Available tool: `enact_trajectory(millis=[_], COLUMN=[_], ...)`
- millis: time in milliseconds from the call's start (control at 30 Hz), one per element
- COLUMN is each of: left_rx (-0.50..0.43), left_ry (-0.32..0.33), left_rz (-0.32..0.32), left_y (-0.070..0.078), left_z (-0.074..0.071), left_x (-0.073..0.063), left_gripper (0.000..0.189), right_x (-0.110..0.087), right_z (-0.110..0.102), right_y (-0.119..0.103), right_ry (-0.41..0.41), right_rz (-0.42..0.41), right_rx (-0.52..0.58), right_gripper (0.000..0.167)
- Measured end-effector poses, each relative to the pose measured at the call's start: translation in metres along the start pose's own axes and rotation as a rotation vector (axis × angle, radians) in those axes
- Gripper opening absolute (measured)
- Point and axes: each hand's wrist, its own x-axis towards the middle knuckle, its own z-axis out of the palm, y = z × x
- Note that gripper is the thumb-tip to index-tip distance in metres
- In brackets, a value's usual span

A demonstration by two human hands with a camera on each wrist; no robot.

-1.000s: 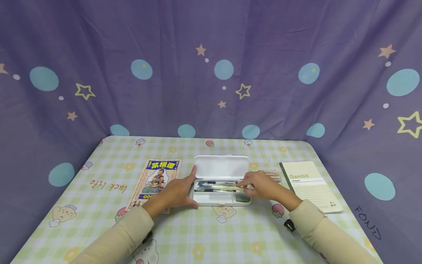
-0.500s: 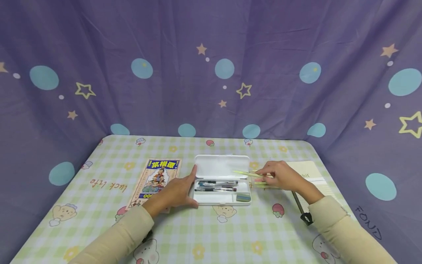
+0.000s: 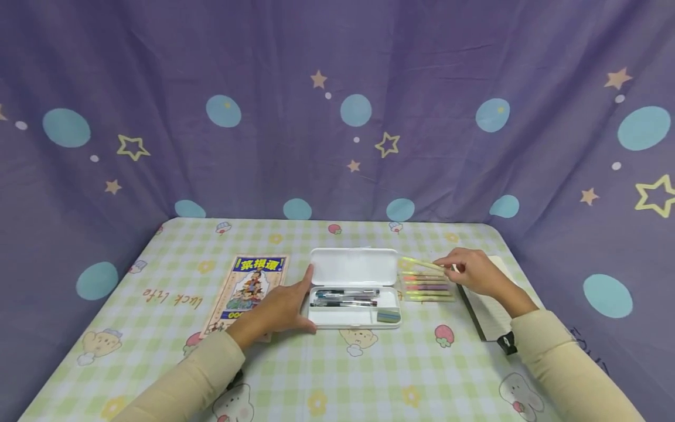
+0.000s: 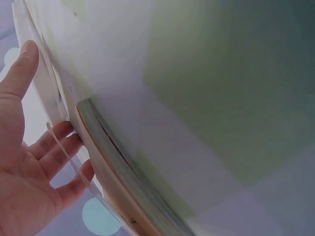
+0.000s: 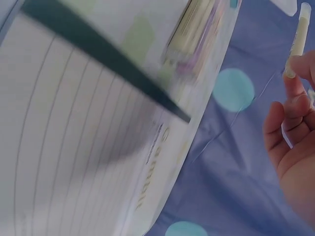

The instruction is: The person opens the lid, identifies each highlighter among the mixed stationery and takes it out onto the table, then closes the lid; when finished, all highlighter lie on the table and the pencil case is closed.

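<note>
A white pencil case [image 3: 337, 318] lies with its lid [image 3: 353, 266] up, holding several clear-barrelled pens [image 3: 345, 298] and a blue-grey eraser [image 3: 388, 316] in a small compartment. My left hand [image 3: 282, 306] rests spread against the case's left side, its fingers loosely extended in the left wrist view. My right hand [image 3: 471, 271] pinches a slim pale yellow pen [image 3: 422, 263] between thumb and fingertips. It is just above and behind a clear pack of coloured pens [image 3: 428, 287]. The right wrist view shows that pen's translucent end [image 5: 305, 12] pointing up.
A comic-covered book [image 3: 253, 281] lies left of the case, partly under my left hand and forearm. A notebook [image 3: 490, 308] lies at right, partly beneath my right arm. Behind the checked tablecloth [image 3: 337, 375] hangs a purple curtain [image 3: 263, 176].
My right hand has lifted the pale yellow pen out of the pencil case and carried it right, to the back edge of the coloured-pen pack. My left hand has stayed put.
</note>
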Motion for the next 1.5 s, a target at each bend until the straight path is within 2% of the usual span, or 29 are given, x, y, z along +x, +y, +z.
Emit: enact_trajectory(millis=[233, 433, 600, 733, 1067, 1333, 1500], left_rx=[-0.007, -0.006, -0.008, 0.001, -0.001, -0.005, 0.001], left_ry=[0.009, 0.007, -0.007, -0.010, -0.003, 0.003, -0.003], left_rz=[0.016, 0.008, 0.004, -0.004, 0.002, 0.005, 0.005], left_y=[-0.001, -0.001, -0.001, -0.002, -0.001, -0.001, -0.001], left_z=[0.000, 0.000, 0.000, 0.000, 0.001, 0.001, 0.000], left_x=[0.000, -0.002, -0.002, -0.001, 0.001, 0.001, 0.001], left_gripper=[0.143, 0.144, 0.144, 0.145, 0.144, 0.144, 0.144], right_x=[-0.003, 0.004, 0.010, 0.014, 0.021, 0.023, 0.022], right_z=[-0.001, 0.006, 0.014, 0.022, 0.030, 0.031, 0.032], right_y=[0.017, 0.027, 0.035, 0.039, 0.043, 0.038, 0.038], right_ry=[0.020, -0.084, -0.131, -0.168, -0.178, -0.199, -0.236], right_rz=[0.073, 0.149, 0.219, 0.211, 0.145, 0.161, 0.200], right_rx=[-0.040, -0.058, -0.054, -0.038, -0.081, -0.085, -0.071], right_gripper=[0.024, 0.025, 0.025, 0.026, 0.026, 0.025, 0.026])
